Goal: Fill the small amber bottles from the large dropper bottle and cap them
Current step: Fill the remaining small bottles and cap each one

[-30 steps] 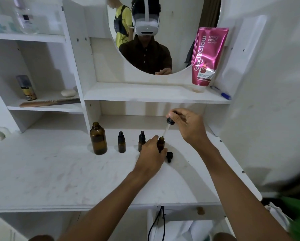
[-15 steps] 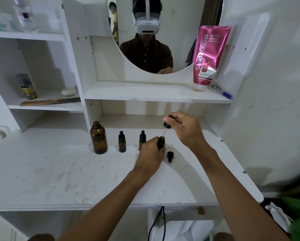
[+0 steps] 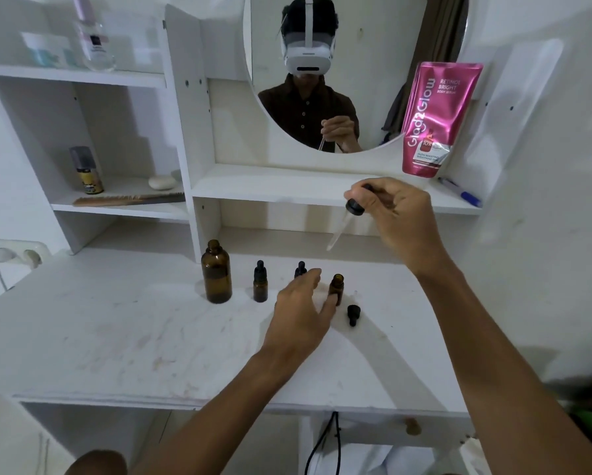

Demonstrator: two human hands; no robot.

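Right hand [image 3: 404,221]: pinches dropper [image 3: 354,206]. Left hand [image 3: 301,313]: loose, beside open bottle [image 3: 336,289]. Steady bottle; fit cap [image 3: 353,311] at its 5 o'clock.

Left hand [image 3: 301,303]: I have let go of the small open amber glass bottle [image 3: 336,289]. My fingers are now loose and spread just beside it.

Right hand [image 3: 402,222]: I have lifted it from above the bottle's mouth to the level of the white shelf edge [image 3: 270,195]. It is pinching the black-capped glass dropper [image 3: 349,214], whose tip is now well clear and slants down-left.
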